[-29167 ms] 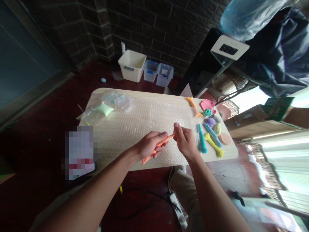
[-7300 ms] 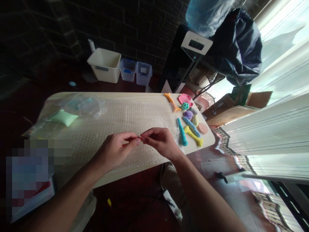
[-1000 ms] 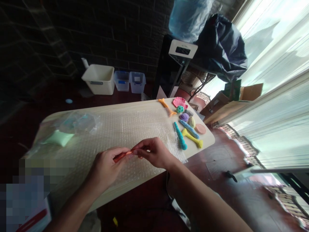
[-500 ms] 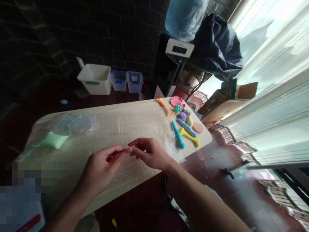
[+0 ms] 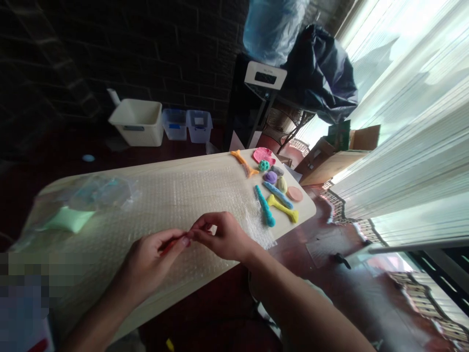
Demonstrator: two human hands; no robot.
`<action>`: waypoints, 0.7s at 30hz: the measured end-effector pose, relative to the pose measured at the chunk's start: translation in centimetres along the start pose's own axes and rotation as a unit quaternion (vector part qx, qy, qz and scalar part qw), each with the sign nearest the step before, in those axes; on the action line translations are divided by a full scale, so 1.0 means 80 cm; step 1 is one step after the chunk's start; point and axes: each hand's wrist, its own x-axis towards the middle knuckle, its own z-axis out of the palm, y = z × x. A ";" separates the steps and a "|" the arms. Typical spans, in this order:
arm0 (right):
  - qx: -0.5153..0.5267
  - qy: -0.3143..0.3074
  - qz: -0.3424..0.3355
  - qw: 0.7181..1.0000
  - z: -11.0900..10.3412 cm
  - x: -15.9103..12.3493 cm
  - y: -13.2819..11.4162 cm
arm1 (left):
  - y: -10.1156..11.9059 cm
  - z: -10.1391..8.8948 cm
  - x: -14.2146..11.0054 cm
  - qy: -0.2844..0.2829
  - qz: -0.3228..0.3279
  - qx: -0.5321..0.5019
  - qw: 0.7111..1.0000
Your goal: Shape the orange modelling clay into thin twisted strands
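A piece of red modelling clay [image 5: 169,246] lies in my left hand [image 5: 149,256], gripped between thumb and fingers; most of it is hidden. My right hand [image 5: 224,236] is closed in a pinch at the clay's far end, its fingertips meeting my left thumb. Both hands are above a sheet of bubble wrap [image 5: 176,193] on the table. To their right lie shaped clay pieces: a teal twisted stick [image 5: 265,206], a yellow bone shape [image 5: 283,209], a blue roll [image 5: 277,194] and an orange forked piece [image 5: 243,163].
Further clay pieces sit at the table's right end: a pink one [image 5: 264,155], a purple lump [image 5: 270,177] and a peach disc [image 5: 294,193]. A pale green packet [image 5: 69,219] and clear plastic bags are on the left. Bins [image 5: 137,122] stand by the wall.
The view has shifted slightly, so the table's things appear a little further left. Both hands stay together on the red clay, with the right fingertips pinching closer to the left thumb.
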 end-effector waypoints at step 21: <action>-0.028 -0.027 0.015 0.999 -0.003 0.000 0.001 | -0.009 0.000 -0.002 0.025 0.040 0.087 0.995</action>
